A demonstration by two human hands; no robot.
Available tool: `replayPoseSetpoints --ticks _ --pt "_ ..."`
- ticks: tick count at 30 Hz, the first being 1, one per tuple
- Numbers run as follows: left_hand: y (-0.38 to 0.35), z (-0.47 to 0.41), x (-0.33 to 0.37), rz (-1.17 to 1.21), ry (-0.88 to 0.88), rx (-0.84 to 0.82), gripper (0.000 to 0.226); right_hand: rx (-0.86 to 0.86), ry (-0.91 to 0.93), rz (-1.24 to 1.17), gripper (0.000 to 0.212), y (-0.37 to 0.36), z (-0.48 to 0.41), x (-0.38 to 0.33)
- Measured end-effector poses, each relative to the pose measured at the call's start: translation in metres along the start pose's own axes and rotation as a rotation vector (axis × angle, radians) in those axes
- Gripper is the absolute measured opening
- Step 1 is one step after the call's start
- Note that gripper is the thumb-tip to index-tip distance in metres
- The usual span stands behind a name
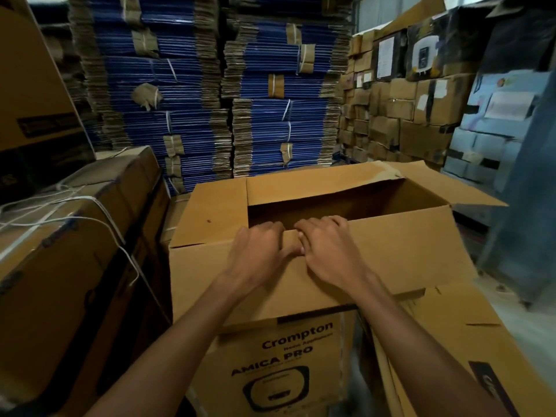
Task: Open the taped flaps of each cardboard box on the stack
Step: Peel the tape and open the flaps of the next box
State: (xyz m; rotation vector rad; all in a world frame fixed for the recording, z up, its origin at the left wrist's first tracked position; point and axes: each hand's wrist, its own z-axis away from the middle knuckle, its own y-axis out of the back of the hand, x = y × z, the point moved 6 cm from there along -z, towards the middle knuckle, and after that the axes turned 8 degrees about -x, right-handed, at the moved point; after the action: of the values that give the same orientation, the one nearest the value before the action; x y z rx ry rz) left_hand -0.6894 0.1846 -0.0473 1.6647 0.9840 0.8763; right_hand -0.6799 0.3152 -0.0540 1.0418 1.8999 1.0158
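Centre frame, the cardboard box [279, 365] gapes: far flap [316, 186] and right flap [463, 188] already spread. Left hand [258, 251] and right hand [328, 254] curl their fingers over the near flap [406, 254], seemingly the last one. Further boxes below: cannot tell.

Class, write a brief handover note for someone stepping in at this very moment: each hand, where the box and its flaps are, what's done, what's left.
Left hand and right hand: both grip the near flap's free edge, side by side.
Top box: open; far flap stands up, left flap and right flap spread outward.
Done: this box's flaps are apart.
Left: fold the near flap fully back, then move to the next box; whether others are taped cannot be told.
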Motion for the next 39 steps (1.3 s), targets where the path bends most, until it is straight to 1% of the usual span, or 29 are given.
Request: replayPoseSetpoints --ticks 3,5,7,11,14,16,18,19,21,22,24,28,29,32,34,35,37,39 --pt "0.007 0.006 -0.006 -0.122 0.01 -0.065 0.053 0.102 -0.003 -0.027 0.032 -0.011 0.0 0.003" --pt "0.018 0.008 -0.006 -0.255 -0.004 -0.025 0.058 0.159 0.009 -0.012 0.032 -0.015 0.003 0.005" --pt "0.034 0.008 -0.006 -0.349 0.019 0.058 0.061 0.196 0.011 -0.002 0.031 -0.017 0.004 0.006" --pt "0.082 0.009 -0.035 -0.415 0.185 0.195 0.05 0.233 0.026 -0.007 0.031 -0.02 0.007 0.007" --pt "0.108 0.024 -0.084 -0.48 0.357 0.261 0.054 0.256 0.034 -0.017 0.028 -0.022 0.009 0.008" --pt "0.114 0.038 -0.122 -0.426 0.556 0.213 0.065 0.267 0.029 -0.013 0.027 -0.023 0.009 0.006" --pt "0.103 0.049 -0.151 -0.355 0.716 0.093 0.074 0.283 0.028 -0.006 0.025 -0.023 0.008 0.004" --pt "0.091 0.051 -0.16 -0.33 0.752 0.017 0.078 0.293 0.028 -0.006 0.025 -0.023 0.007 0.003" --pt "0.062 0.049 -0.171 -0.233 0.769 -0.121 0.082 0.314 0.031 -0.009 0.023 -0.024 0.007 0.003" --pt "0.048 0.046 -0.173 -0.143 0.777 -0.157 0.082 0.322 0.035 -0.012 0.023 -0.025 0.008 0.004" --pt "0.03 0.037 -0.174 0.033 0.785 -0.164 0.084 0.334 0.041 -0.016 0.023 -0.026 0.009 0.005" --pt "0.02 0.02 -0.166 0.285 0.827 -0.145 0.091 0.325 0.029 0.002 0.024 -0.025 0.009 0.004" --pt "0.018 0.017 -0.165 0.303 0.847 -0.124 0.092 0.31 0.016 0.007 0.024 -0.025 0.008 0.005" --pt "0.012 0.014 -0.165 0.223 0.88 -0.075 0.088 0.227 -0.034 -0.001 0.027 -0.018 -0.003 0.004" --pt "0.011 0.015 -0.165 0.206 0.88 -0.069 0.084 0.112 -0.071 -0.024 0.028 -0.008 -0.015 0.0" --pt "0.012 0.016 -0.164 0.207 0.881 -0.067 0.081 0.016 -0.093 -0.04 0.028 -0.004 -0.024 -0.003" --pt "0.015 0.018 -0.163 0.205 0.877 -0.064 0.076 -0.243 -0.177 -0.102 0.023 -0.004 -0.047 -0.002" --pt "0.018 0.021 -0.159 0.199 0.88 -0.069 0.076 -0.46 -0.234 -0.164 0.02 -0.011 -0.069 0.002"
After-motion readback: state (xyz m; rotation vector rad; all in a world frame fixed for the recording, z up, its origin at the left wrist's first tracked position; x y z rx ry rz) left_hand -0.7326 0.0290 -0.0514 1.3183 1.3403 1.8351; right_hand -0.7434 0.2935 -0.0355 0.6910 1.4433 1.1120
